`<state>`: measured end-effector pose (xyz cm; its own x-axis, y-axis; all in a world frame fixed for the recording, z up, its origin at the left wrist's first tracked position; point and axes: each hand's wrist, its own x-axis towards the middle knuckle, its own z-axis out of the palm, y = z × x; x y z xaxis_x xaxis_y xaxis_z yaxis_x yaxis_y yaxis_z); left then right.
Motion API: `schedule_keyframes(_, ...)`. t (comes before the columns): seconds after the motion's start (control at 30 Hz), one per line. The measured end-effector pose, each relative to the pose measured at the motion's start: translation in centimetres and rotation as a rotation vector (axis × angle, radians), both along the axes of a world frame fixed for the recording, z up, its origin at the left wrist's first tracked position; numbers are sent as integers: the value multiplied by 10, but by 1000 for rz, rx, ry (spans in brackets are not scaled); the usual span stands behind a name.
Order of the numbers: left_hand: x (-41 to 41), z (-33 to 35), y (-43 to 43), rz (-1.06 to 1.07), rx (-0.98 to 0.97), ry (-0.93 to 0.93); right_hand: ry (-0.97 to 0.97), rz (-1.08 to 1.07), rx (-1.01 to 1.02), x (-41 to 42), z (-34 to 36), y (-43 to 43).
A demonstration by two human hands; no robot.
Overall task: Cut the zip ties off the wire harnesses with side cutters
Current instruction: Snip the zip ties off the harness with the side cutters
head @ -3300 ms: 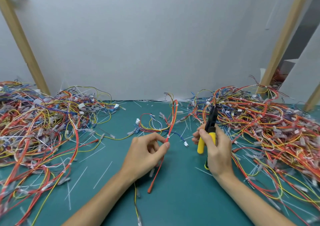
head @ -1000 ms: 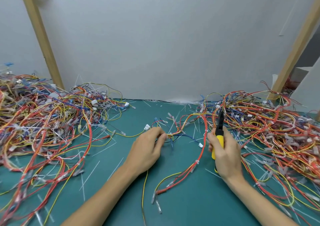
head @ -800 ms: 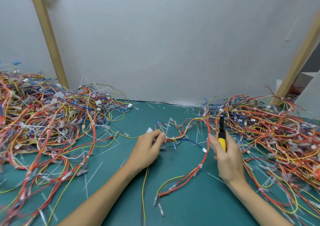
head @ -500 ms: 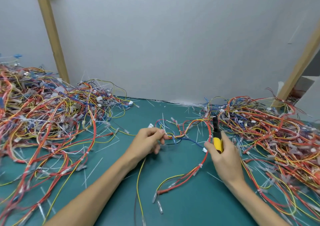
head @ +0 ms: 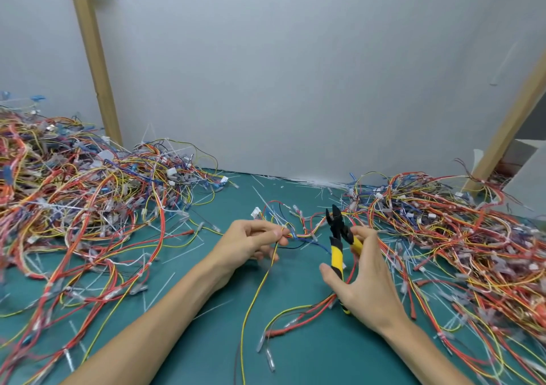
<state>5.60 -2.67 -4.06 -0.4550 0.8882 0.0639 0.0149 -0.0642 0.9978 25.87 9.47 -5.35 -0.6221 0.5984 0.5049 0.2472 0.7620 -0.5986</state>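
The work surface is a teal-green mat [head: 206, 340] with a plain white wall behind it. On the person's left there's a huge tangled heap of red, yellow and blue wire harnesses [head: 74, 201], and an equally messy second heap [head: 443, 222] on their right. In the gap between the heaps, one loose harness of red, yellow and blue wires [head: 307, 232] lies sideways between the two hands.

The left hand [head: 251, 242] pinches it at its left end with thumb and fingertips. A long yellow wire [head: 260, 290] drops from that pinch toward the near edge. The right hand [head: 363, 275] grips the black-headed, yellow-handled side cutters [head: 336, 236], thumb on one handle and fingers on the other. The handles are spread, the jaws are apart, and the tip points away, right at the harness's right stretch. Can't tell if they're touching.

Thin white zip tie offcuts [head: 183, 253] are scattered all over the mat.
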Motion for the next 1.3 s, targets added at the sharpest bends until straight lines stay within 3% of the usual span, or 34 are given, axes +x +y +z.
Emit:
schedule_keyframes(0.3,5,-4,5,124,21,60,-51,-32,313,-1,4,-4)
schedule_keyframes(0.57,9,-19,12,223,27,191,-148,-76,329,-1,0,-3)
schedule_keyframes(1.3,10,-18,11,122,37,260,-183,-36,360,0,2,-8)
